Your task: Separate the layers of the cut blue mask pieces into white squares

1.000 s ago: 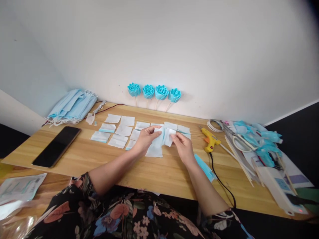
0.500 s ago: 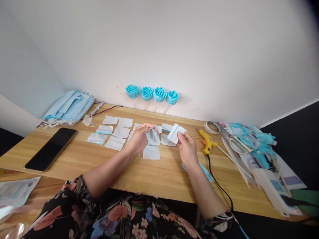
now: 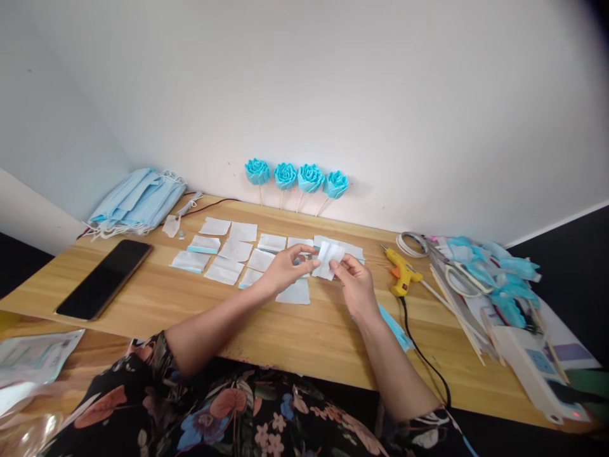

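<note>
Both my hands meet over the middle of the wooden table (image 3: pixel 157 304). My left hand (image 3: pixel 285 270) and my right hand (image 3: pixel 354 282) each pinch an edge of one small white fabric piece (image 3: pixel 328 259), held just above the table. Several cut white and blue squares (image 3: pixel 223 251) lie in rows to the left and behind. One more white square (image 3: pixel 295 292) lies under my left wrist.
Several blue fabric roses on sticks (image 3: pixel 295 178) lean on the wall. A stack of blue face masks (image 3: pixel 137 200) and a black phone (image 3: pixel 105 279) lie at the left. A yellow glue gun (image 3: pixel 402 271), scissors (image 3: pixel 459 273), sticks and blue scraps (image 3: pixel 499 279) crowd the right.
My hands had drawn apart, each with a piece; the left has set its piece down. Now both hands hold the same white piece together.
</note>
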Demonstrator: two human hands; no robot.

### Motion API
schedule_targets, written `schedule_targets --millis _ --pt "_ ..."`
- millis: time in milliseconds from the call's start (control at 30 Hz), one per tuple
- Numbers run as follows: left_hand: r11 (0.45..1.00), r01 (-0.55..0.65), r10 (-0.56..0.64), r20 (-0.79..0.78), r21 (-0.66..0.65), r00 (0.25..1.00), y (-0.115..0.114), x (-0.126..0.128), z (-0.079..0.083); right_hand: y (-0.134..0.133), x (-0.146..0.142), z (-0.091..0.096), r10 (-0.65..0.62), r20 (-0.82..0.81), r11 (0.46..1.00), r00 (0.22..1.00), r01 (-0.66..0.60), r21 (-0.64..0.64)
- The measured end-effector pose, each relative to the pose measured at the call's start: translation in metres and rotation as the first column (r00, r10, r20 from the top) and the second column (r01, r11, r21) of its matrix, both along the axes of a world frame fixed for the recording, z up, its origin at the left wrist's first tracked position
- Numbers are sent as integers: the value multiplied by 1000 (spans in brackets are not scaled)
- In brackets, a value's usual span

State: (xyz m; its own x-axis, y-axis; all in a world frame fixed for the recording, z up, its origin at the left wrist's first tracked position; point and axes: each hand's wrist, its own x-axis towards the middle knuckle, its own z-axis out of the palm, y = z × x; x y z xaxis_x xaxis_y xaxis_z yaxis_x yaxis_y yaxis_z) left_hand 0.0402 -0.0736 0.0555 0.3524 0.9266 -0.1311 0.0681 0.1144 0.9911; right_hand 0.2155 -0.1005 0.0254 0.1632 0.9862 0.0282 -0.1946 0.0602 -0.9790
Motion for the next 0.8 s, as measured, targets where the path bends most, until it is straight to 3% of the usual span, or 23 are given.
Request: schedule_targets --millis 133,433,633,733,800 --pt "988 35 -31 -28 149 999 1 1 -8 -2 0 -3 62 82 998 995 -62 -3" --pt "987 -26 41 -91 161 995 2 -2 -4 1 4 -8 21 116 999 993 -25 34" --pt "970 -35 53 -69 241 996 0 -3 -1 0 3 -3 0 136 997 991 -9 71" --pt "922 -67 79 -15 381 997 -1 -3 -4 -2 3 0 22 101 995 995 -32 93" --pt "849 -75 81 12 523 997 -2 -3 -8 -2 4 1 46 36 995 998 -49 83"
